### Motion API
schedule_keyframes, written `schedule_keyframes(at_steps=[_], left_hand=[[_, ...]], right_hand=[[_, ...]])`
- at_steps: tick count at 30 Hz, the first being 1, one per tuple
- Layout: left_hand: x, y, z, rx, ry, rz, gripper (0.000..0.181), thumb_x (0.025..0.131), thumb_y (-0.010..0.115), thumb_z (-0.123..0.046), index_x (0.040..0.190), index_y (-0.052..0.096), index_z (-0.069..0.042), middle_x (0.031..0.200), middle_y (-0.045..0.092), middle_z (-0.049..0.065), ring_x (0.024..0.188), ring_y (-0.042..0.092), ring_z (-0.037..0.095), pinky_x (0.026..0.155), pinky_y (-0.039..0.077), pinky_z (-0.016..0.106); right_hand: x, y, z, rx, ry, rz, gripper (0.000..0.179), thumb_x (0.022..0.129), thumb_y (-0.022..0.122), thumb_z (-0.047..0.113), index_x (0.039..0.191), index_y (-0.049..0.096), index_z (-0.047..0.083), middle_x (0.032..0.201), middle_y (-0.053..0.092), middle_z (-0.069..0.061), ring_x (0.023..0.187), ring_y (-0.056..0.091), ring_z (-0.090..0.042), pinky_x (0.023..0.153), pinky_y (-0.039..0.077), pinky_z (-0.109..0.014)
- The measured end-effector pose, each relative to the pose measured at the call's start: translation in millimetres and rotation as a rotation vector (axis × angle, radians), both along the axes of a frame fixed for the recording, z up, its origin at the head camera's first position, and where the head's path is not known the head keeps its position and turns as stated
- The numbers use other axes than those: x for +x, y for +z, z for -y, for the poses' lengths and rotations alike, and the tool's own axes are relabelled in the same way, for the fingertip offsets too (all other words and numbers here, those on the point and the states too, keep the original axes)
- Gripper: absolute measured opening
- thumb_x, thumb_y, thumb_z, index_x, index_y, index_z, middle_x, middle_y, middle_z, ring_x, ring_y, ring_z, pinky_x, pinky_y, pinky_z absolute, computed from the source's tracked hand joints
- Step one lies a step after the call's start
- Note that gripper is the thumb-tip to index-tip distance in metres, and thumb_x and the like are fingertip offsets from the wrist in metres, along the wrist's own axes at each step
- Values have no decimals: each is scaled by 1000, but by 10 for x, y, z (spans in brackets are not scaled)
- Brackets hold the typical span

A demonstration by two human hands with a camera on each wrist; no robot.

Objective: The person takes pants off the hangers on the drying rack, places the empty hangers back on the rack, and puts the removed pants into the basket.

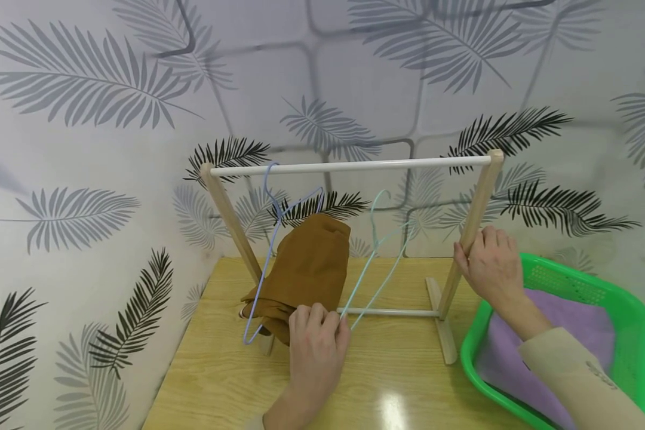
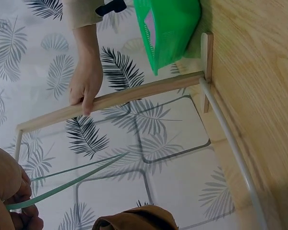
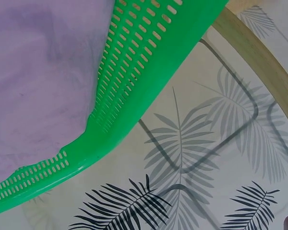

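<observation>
My left hand pinches a teal wire hanger near its lower end. The hook of that hanger stands free below the rack's white bar. Beside the same hand is a brown garment, bunched within a blue hanger that is hooked over the bar near its left end. In the left wrist view the fingers curl around the teal hanger. My right hand grips the rack's right wooden post about midway up.
At the right a green plastic basket with slotted walls holds a lilac cloth. The rack stands on a wood-grain table, close to a leaf-patterned wall. A white lower rail joins the posts near their feet.
</observation>
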State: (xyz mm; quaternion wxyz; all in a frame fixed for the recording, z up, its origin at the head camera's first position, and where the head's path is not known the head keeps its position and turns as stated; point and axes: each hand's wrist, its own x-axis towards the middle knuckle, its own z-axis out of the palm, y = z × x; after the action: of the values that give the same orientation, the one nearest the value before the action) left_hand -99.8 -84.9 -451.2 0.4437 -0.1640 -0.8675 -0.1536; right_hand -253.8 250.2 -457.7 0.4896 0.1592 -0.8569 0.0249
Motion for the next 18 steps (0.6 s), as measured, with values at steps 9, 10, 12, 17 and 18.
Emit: schedule_keyframes(at_steps=[9, 10, 12, 17, 18], left_hand=[[-102, 198, -11, -38, -16, -24, 37, 81, 88, -11, 65, 55, -12, 72, 52, 0, 77, 44, 21, 78, 44, 33], [-107, 217, -13, -37, -18, -24, 36, 82, 87, -11, 65, 55, -12, 72, 52, 0, 77, 44, 21, 78, 44, 33], [-120, 254, -16, -39, -19, -30, 35, 83, 86, -12, 65, 56, -12, 72, 52, 0, 78, 44, 21, 78, 44, 34], [-157, 349, -26, -37, -28, -58, 36, 84, 85, -11, 66, 55, -11, 72, 51, 2, 78, 44, 22, 78, 44, 35], [-163, 366, -28, -36, -29, -63, 36, 84, 85, -11, 66, 54, -11, 72, 51, 2, 78, 44, 22, 78, 44, 35]], right_hand=[[3, 9, 2, -12, 9, -5, 62, 107, 36, 43, 78, 53, -9, 78, 53, -26, 66, 50, -45, 59, 41, -53], [4, 11, 2, -13, 9, -4, 61, 107, 36, 43, 79, 53, -9, 78, 53, -26, 66, 50, -45, 58, 40, -53], [5, 15, 3, -14, 13, -9, 61, 107, 37, 42, 79, 53, -9, 78, 53, -27, 66, 50, -45, 58, 40, -53], [19, 18, 0, 3, 10, 6, 58, 107, 39, 40, 78, 51, -8, 77, 53, -27, 65, 50, -45, 57, 39, -52], [22, 19, -1, 4, 10, 10, 57, 107, 40, 40, 78, 51, -8, 77, 53, -27, 65, 50, -45, 57, 39, -52]])
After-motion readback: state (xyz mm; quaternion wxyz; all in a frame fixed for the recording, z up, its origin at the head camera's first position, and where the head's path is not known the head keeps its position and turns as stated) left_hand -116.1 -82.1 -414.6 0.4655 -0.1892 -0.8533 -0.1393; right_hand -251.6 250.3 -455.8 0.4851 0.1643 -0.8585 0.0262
